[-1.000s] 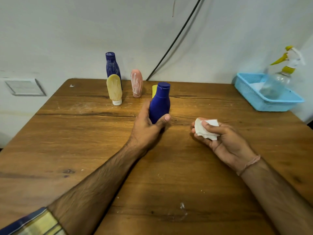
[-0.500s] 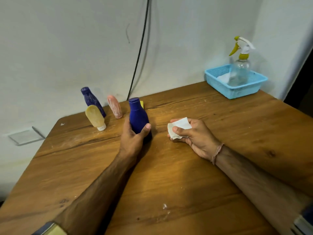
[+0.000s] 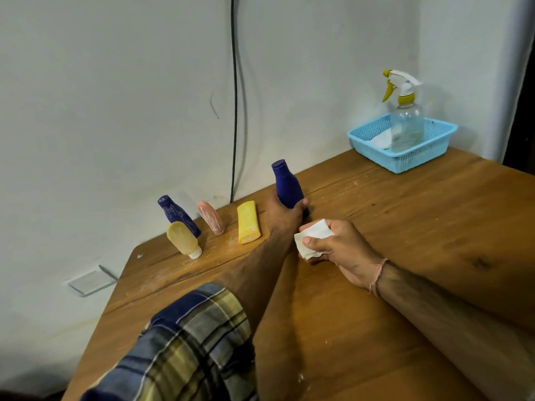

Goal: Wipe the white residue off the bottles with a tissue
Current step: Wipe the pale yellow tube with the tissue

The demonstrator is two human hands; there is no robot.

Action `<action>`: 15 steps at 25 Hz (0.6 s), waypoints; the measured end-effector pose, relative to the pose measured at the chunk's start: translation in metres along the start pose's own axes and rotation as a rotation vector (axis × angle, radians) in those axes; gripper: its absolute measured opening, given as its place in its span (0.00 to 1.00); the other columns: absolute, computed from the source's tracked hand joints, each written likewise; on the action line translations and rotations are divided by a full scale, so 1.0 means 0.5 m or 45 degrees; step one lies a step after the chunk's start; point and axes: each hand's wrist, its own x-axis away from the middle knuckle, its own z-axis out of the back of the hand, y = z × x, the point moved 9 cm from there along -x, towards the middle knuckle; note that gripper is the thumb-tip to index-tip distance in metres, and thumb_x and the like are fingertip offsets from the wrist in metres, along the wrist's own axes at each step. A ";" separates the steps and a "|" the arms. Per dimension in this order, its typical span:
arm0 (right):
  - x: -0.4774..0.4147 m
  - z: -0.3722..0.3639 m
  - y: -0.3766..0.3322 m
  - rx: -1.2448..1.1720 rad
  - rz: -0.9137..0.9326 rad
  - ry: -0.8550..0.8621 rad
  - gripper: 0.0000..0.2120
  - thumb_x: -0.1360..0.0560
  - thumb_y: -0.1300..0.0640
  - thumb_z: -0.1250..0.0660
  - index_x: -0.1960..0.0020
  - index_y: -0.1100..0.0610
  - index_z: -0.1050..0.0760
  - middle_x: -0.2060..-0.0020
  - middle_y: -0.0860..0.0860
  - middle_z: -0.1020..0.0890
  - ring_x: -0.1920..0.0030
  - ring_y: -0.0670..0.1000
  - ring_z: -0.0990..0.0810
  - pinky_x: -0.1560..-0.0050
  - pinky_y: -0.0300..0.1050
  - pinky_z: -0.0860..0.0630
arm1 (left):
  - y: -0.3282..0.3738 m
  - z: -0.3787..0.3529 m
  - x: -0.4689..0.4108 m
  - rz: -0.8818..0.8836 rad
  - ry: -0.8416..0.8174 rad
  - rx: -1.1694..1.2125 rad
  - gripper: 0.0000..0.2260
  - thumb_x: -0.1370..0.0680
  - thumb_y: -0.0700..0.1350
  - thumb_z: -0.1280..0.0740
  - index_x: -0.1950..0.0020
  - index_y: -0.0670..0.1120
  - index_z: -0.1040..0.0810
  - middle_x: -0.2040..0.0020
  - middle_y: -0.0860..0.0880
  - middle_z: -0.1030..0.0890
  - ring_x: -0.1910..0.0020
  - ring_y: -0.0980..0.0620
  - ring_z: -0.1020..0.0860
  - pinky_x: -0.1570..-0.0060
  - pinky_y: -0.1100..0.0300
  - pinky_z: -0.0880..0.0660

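Note:
My left hand (image 3: pixel 285 214) grips a clean dark blue bottle (image 3: pixel 286 184) by its base, upright at the far side of the wooden table (image 3: pixel 390 256). My right hand (image 3: pixel 341 250) holds a folded white tissue (image 3: pixel 311 238) just in front of it. To the left stand a yellow tube (image 3: pixel 248 222), a pink tube (image 3: pixel 210 217) streaked white, a second blue bottle (image 3: pixel 177 214) with white streaks, and a beige tube (image 3: pixel 184 240) on its white cap.
A light blue basket (image 3: pixel 405 160) at the far right corner holds a clear spray bottle (image 3: pixel 405 123) with a yellow trigger and some white paper. A black cable (image 3: pixel 234 111) hangs down the wall. White specks dot the table.
My left hand has carried the blue bottle farther back toward the wall, uncovering the yellow tube. My view has swung and tilted. The right hand still holds the tissue.

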 end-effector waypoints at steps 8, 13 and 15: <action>0.014 -0.005 -0.015 -0.015 0.009 -0.055 0.10 0.23 0.63 0.28 0.44 0.54 0.19 0.47 0.55 0.17 0.47 0.55 0.16 0.49 0.53 0.16 | 0.010 0.006 0.022 0.018 -0.061 -0.029 0.31 0.25 0.43 0.24 0.26 0.47 0.34 0.33 0.46 0.22 0.35 0.46 0.22 0.39 0.51 0.23; 0.024 -0.015 -0.028 -0.102 0.000 -0.120 0.09 0.23 0.67 0.30 0.49 0.54 0.20 0.48 0.57 0.17 0.47 0.58 0.16 0.48 0.55 0.17 | 0.006 0.083 0.053 -0.029 0.065 0.161 0.29 0.25 0.39 0.24 0.29 0.51 0.32 0.40 0.51 0.19 0.41 0.52 0.19 0.44 0.55 0.19; 0.026 -0.017 -0.029 -0.101 0.008 -0.145 0.08 0.23 0.67 0.31 0.48 0.57 0.19 0.49 0.58 0.17 0.49 0.58 0.16 0.49 0.54 0.18 | -0.013 0.172 0.078 -0.087 0.254 0.177 0.21 0.24 0.40 0.25 0.36 0.51 0.29 0.49 0.51 0.18 0.51 0.53 0.18 0.57 0.63 0.20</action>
